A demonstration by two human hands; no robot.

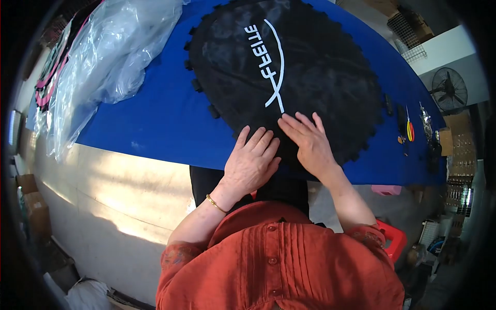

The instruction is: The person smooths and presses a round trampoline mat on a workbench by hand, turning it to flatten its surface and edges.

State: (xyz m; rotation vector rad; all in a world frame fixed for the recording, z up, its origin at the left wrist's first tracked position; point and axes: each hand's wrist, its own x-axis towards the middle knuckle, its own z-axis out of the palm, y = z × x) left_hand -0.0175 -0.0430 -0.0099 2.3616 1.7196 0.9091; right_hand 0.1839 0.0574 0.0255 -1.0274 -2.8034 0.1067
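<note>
A large, rounded black fabric mat (330,67) with short tabs along its edge lies on the blue-covered table (150,124). White lettering and a curved white line are printed on it, upside down from where I sit. My left hand (252,157) rests palm down at the mat's near edge, its fingers stretched out and slightly apart. Just to its right, my right hand (309,143) lies on the mat near the tail of the white print, fingers extended. Neither hand grips anything, and a narrow gap separates them.
Clear plastic sheeting (111,57) covers the table's left end, beside pink-edged material. At the right lie a yellow-and-red handled tool (410,130) and small dark items. A red stool (395,240) stands by my right side; a black fan (448,89) is farther off.
</note>
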